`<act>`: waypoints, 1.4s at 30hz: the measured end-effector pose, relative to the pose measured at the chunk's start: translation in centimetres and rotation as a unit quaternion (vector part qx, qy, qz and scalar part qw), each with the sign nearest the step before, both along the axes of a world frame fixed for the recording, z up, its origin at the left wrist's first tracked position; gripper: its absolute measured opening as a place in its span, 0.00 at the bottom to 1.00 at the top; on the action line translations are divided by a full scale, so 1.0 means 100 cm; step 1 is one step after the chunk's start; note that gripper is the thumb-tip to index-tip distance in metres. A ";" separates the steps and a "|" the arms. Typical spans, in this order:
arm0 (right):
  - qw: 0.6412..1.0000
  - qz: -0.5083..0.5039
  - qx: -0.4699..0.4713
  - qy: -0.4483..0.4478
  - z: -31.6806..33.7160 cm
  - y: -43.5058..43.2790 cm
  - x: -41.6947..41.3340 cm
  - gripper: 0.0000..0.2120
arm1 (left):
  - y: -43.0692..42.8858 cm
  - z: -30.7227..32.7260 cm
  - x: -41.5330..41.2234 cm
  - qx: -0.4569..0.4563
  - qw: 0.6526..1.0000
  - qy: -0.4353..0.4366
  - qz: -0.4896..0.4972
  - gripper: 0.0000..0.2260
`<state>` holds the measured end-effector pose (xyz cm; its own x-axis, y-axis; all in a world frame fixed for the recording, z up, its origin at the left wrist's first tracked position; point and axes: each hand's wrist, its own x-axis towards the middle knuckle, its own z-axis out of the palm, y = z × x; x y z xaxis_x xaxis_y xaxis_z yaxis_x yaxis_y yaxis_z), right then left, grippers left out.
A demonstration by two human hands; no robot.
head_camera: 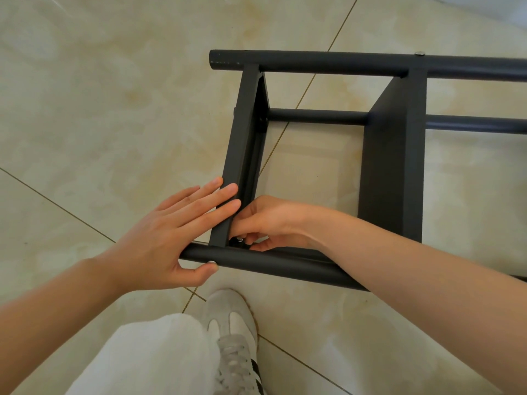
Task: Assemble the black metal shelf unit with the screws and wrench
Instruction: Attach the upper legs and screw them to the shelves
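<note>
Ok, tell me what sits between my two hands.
In the head view, the black end bar: left hand flat on it, right hand pinching a silver fastener beyond it.

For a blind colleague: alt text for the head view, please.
A right hand pinches a small silver screw inside the corner of a black metal shelf frame on beige floor tiles; the flat left hand steadies it.

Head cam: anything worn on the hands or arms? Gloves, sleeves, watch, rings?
Nothing worn: left hand and right hand are ungloved, no rings seen. No watch or band on either wrist. Both left forearm and right forearm are uncovered to the frame edge; no sleeve in view.
</note>
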<state>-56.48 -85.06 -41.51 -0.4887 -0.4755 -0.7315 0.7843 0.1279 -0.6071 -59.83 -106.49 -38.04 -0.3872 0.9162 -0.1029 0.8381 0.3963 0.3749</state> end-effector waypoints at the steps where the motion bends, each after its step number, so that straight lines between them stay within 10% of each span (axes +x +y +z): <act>1: 1.000 -0.003 -0.010 -0.005 0.000 0.002 0.000 0.11 | 0.000 0.000 0.000 0.000 1.000 0.001 0.000 0.36; 42: 1.000 0.007 0.000 -0.011 0.001 0.004 0.003 0.13 | -0.001 0.002 -0.003 0.001 1.000 -0.014 -0.007 0.34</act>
<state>-56.17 -84.69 -41.37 -0.4663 -0.4819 -0.7419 0.7953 0.1390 -0.5901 -60.09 -106.58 -37.81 -0.3716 0.9217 -0.1114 0.8323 0.3839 0.3997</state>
